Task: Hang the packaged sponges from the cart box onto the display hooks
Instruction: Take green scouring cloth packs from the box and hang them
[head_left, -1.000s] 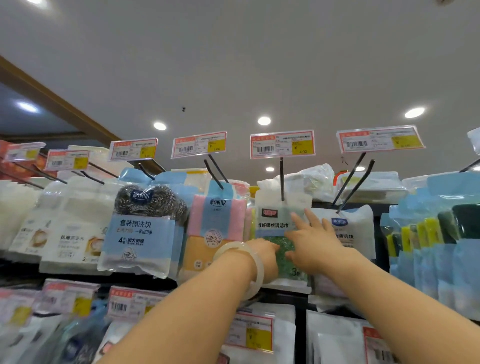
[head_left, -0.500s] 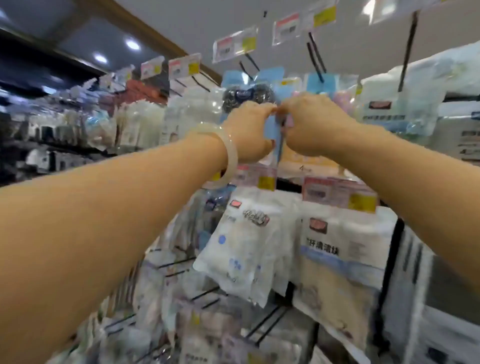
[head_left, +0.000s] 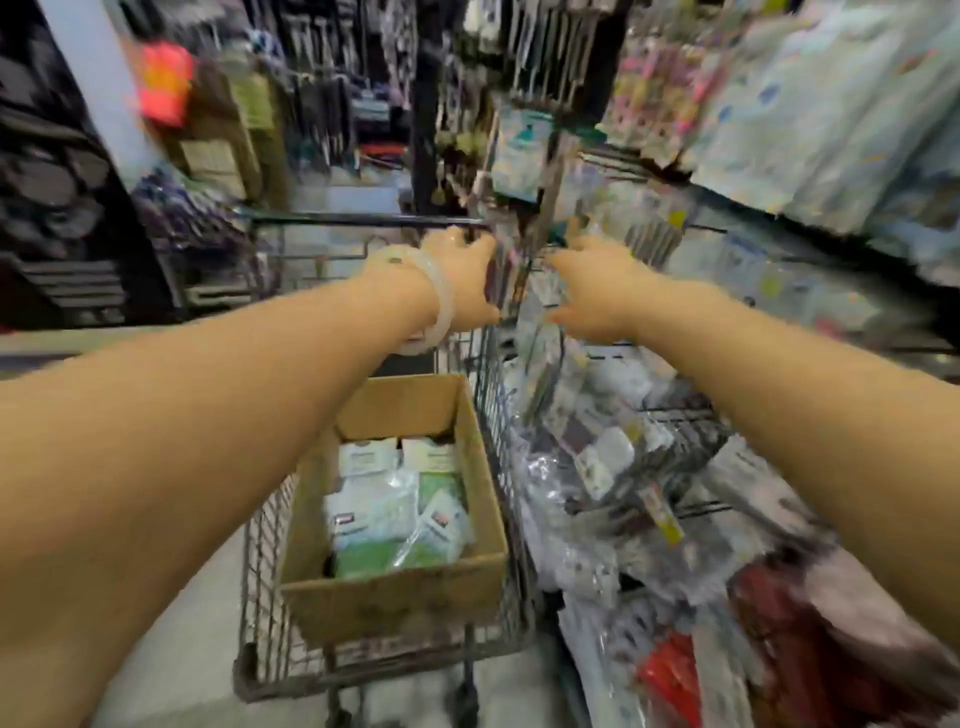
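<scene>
Several packaged sponges (head_left: 400, 506) in the box (head_left: 395, 597) show unreadable, blurred labels.

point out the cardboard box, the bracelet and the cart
cardboard box (head_left: 395, 597), head view, near front wall
bracelet (head_left: 441, 306), head view, band at left wrist
cart (head_left: 363, 221), head view, far top rail

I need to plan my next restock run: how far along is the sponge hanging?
Done: cannot be judged here; the display hooks are too blurred to count hung packs. In hand: nothing clearly; the left hand and right hand are stretched out above the cart, their fingers too smeared to read. Left: the cardboard box holds several packaged sponges, so plenty remains.
</scene>
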